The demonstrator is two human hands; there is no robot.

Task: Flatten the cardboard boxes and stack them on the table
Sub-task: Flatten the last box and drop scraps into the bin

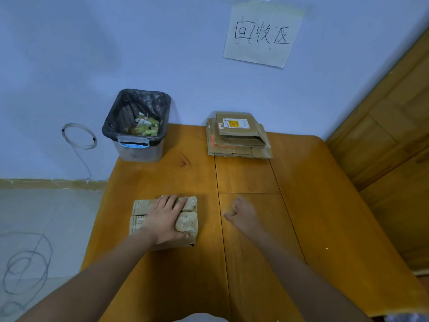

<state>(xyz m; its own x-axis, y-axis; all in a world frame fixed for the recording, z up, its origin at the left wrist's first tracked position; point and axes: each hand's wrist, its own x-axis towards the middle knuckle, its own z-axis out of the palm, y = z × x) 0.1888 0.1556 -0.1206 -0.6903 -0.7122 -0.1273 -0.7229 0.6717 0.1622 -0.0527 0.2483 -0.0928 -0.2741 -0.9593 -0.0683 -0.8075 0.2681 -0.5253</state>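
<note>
Cardboard box (162, 219), brown and worn with its flaps folded shut, sits near the front-left of your orange wooden desk (301, 205), and your left hand (168, 219) lies flat on top with fingers spread. Your right hand (241, 213) hovers just beside it, fingers curled, holding nothing. Flattened brown cardboard boxes (239, 138) are stacked at the desk's far edge, beside a clear plastic bin with a black liner (138, 126).

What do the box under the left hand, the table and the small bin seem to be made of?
The box under the left hand looks like brown cardboard, matte, its top torn to a rough, ridged layer. The table seems to be wood with a glossy orange-brown finish: joints between boards and a knot show. The bin appears to be clear plastic, lined with a thin black bag.
</note>
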